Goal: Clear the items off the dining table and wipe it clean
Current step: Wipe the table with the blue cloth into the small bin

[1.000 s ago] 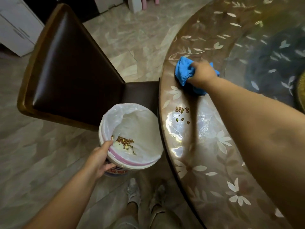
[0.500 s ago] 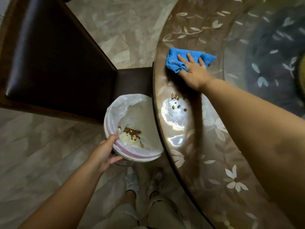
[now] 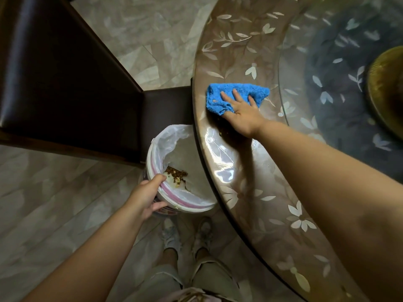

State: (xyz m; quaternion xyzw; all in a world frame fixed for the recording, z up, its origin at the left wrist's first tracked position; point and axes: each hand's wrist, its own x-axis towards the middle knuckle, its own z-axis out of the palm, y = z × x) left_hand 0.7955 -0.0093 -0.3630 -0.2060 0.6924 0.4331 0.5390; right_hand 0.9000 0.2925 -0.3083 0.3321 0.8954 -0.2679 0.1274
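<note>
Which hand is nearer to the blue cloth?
Right. The right hand presses flat on the blue cloth; the left hand holds the lined bin rim below the table edge.

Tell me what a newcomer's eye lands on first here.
The bright blue terry cloth stands out, pressed flat under the right hand near the edge of the round floral-patterned table. Just below that edge, the left hand grips the rim of a white bag-lined bucket holding brown scraps.

Looks like a home dining room: round floral-inlaid dining table (image 3: 250,51), dark leather-backed chair (image 3: 65,73), polished marble floor (image 3: 54,203).
</note>
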